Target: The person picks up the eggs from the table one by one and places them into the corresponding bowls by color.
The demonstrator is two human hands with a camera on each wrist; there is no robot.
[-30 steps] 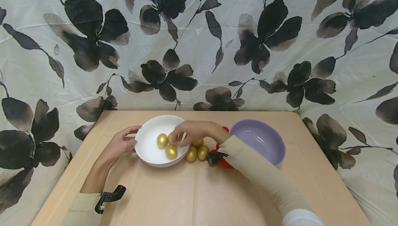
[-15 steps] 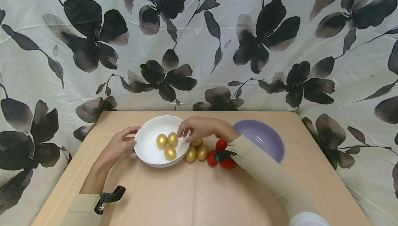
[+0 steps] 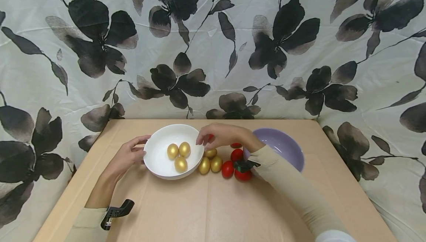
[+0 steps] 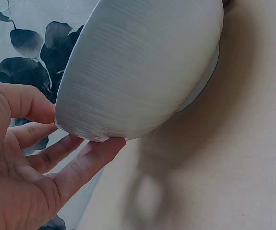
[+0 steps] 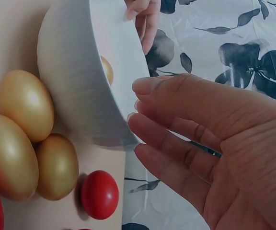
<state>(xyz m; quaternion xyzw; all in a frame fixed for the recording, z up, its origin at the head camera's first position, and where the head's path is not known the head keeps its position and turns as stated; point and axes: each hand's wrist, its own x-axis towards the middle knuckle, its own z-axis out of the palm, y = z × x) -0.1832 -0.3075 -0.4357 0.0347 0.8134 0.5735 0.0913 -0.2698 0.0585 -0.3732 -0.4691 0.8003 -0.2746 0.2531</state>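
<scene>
White bowl (image 3: 156, 151) against fingers (image 4: 87, 167) (left).

Passable: tabletop (image 3: 193, 208) in front of the white bowl (image 3: 155, 158), between the sleeves (image 3: 293, 194). Bowl's right blocked by right hand (image 3: 219, 135), gold eggs (image 3: 216, 164), red eggs (image 3: 227, 169); left rim by left hand (image 3: 131, 152).

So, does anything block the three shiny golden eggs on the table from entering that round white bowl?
The raised wall of the white bowl stands between, and the right hand hovers beside it; nothing else visible blocks those golden eggs.
</scene>
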